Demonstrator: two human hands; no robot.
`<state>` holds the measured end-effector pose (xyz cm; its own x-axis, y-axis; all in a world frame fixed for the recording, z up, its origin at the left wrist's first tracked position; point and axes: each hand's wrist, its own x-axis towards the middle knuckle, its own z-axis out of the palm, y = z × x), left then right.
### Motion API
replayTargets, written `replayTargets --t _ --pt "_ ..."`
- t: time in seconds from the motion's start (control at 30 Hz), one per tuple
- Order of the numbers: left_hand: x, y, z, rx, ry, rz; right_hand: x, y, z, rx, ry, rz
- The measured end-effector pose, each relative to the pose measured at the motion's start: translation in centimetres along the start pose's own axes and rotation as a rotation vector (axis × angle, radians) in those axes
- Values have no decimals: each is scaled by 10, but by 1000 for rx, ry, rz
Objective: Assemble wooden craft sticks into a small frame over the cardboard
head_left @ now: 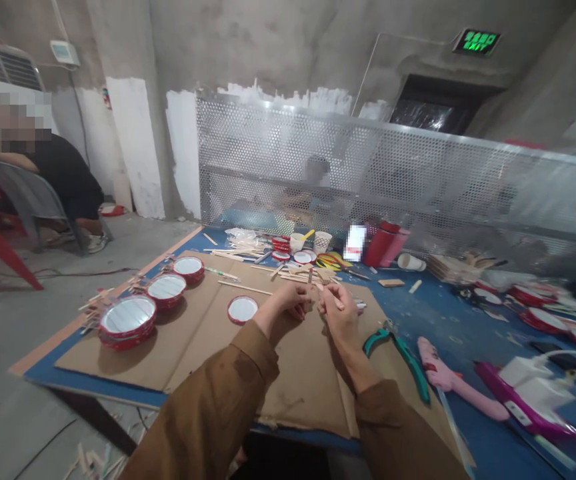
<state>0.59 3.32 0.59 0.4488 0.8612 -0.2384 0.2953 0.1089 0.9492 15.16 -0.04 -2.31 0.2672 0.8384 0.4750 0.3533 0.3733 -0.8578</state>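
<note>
The left hand [285,308] and right hand [338,317] are drawn in close above a cardboard sheet [313,400], fingers curled, not spread. The left appears to pinch an upright wooden stick [310,293]; the right pinches a pale wooden stick [335,300] angled toward it. Fingers hide exactly how the two meet.

At 3 o'clock lie teal-handled pliers [398,357] and a pink glue gun [448,377], with a magenta glue gun [523,400] beyond. At 9 o'clock sits a red-rimmed mirror-like disc [243,309], and further out, a stack of similar discs [128,322]. Around 12 o'clock — loose sticks [233,253] and a red flask [381,243].
</note>
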Motion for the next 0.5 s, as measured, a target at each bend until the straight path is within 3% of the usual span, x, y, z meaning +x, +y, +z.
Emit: replayTargets --t 0.37,0.5 --pt "10 -10 0 -62 -14 53 -2 -4 5 -10 -83 5" --pt "5 -5 -1 -54 -8 26 -2 -3 3 -28 -18 60"
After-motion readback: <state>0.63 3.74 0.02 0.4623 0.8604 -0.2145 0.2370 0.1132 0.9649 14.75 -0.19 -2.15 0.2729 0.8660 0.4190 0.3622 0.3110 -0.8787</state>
